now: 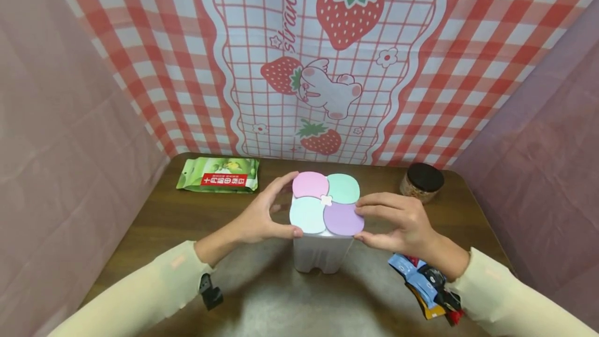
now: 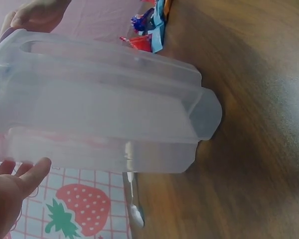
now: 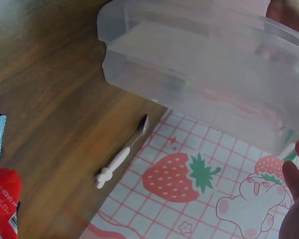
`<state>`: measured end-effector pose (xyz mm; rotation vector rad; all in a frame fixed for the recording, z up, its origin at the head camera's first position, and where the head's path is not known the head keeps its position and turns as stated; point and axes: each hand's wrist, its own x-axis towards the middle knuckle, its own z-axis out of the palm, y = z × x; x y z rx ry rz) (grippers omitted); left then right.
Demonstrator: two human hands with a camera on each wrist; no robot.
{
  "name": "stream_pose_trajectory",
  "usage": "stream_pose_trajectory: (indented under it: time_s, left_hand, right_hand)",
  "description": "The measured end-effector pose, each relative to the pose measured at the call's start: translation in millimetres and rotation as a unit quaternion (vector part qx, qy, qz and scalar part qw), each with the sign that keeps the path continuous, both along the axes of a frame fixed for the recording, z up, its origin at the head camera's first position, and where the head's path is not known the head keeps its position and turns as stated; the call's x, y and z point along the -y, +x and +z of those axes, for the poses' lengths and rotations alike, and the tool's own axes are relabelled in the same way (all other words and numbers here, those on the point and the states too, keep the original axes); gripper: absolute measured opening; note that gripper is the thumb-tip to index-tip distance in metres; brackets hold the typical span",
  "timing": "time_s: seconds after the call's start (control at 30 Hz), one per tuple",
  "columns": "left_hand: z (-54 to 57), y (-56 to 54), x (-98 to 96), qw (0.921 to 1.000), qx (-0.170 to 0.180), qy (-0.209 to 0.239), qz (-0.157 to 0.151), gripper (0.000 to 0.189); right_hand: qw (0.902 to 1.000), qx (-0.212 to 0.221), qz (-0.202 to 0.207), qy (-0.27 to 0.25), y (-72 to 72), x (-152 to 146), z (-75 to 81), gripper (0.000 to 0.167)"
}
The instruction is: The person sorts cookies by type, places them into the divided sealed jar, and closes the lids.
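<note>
Red letters (image 1: 289,7) on the cloth (image 1: 327,72) read "strawbe", cut off. On the green packet (image 1: 224,168) near the bench's (image 1: 154,228) far left corner, a red label (image 1: 223,180) begins "十月".

room: between container (image 1: 318,254) and jar (image 1: 422,183) | obstacles: right hand (image 1: 400,221), packets (image 1: 423,282)

The head view looks forward and down; both wrist views, closer and sideways-on, share the translucent container (image 2: 99,104).

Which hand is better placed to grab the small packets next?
Probably the right hand: the small packets lie on its side, near its wrist. The left hand is on the far side of the container. Both hands hold it, so the right must let go first.
</note>
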<state>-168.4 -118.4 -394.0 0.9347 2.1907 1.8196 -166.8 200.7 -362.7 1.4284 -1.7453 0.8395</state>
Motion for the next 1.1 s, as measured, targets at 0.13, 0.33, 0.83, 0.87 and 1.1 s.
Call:
stream_pose_trajectory:
  time_s: [0.13,0.33,0.83,0.87,1.1]
  left_hand:
    - [-1.4,0.7,-1.0,1.0,-0.002,-0.001,0.0,0.105]
    - [-2.0,2.9,-4.7,0.9998,-0.001,-0.017,0.003,0.108]
    - [7.2,2.0,0.7,0.998,-0.009,-0.062,0.006,0.111]
    - [8.4,2.0,0.8,0.9977,-0.01,-0.067,0.004,0.111]
    - [16.1,2.1,2.4,0.9932,-0.013,-0.115,0.005,0.113]
  right_hand:
    - [0.9995,-0.005,0.008,-0.03,2.3,2,-0.8,0.039]
    - [0.9983,0.036,0.015,-0.044,1.6,0,3.0,0.035]
    - [0.9864,0.163,-0.014,0.013,-16.1,6,30.7,0.015]
    - [0.9857,0.167,-0.016,0.012,-16.4,7,31.9,0.017]
    - [0.9798,0.2,-0.009,0.003,-18.4,13,39.4,0.027]
